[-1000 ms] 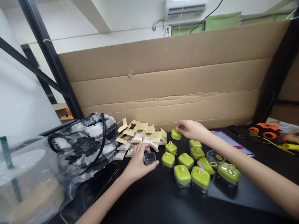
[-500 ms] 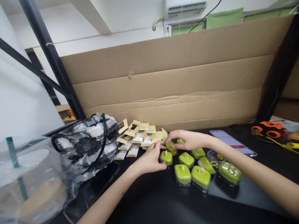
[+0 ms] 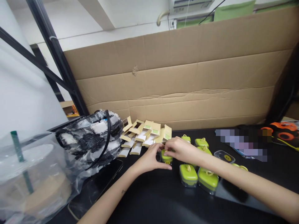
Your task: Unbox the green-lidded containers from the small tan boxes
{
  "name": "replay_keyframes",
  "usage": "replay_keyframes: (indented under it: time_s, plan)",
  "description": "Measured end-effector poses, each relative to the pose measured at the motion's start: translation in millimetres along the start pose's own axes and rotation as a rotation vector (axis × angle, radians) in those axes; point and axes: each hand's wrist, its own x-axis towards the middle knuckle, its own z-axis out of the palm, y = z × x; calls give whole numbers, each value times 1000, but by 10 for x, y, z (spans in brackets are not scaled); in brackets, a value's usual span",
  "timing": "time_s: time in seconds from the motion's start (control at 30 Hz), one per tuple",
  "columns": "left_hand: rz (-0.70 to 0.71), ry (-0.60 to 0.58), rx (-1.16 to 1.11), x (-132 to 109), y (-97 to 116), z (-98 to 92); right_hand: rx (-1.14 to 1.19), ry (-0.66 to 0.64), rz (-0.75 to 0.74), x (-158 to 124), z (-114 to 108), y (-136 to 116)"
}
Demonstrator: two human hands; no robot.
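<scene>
Both hands meet over one small clear box with a green lid (image 3: 166,156) on the black table (image 3: 163,199). My left hand (image 3: 150,158) curls round its left side, thumb under it. My right hand (image 3: 179,149) presses on its top from the right with closed fingers. Several more green-lidded boxes (image 3: 188,172) stand in a cluster to the right, partly hidden behind my right forearm. One open clear box without a lid (image 3: 225,156) sits at the cluster's right.
A pile of folded tan card sleeves (image 3: 144,135) lies behind the hands against a cardboard wall (image 3: 187,81). A black-and-white fuzzy bag (image 3: 91,140) and a plastic-wrapped cup (image 3: 25,174) stand at left. Orange and black items (image 3: 283,132) lie far right.
My left hand left the lidless clear box and came right; my right hand brought a green lid down. Both now close on one box. The camera view shifted slightly right and down.
</scene>
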Motion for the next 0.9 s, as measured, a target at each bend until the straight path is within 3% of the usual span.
replay_keyframes:
  time_s: [0.3,0.47,0.67,0.9]
  plan:
    - [-15,30,-15,25,-35,63,123,59,123,15,-95,116]
    - [-43,13,-1,-1,-111,-45,118,84,200,24,-450,246]
    - [-40,-42,80,10,-138,-212,-42,-66,265,-95,-828,579]
    - [-56,-35,226,-11,-77,-240,-93,-270,279,-107,-680,759]
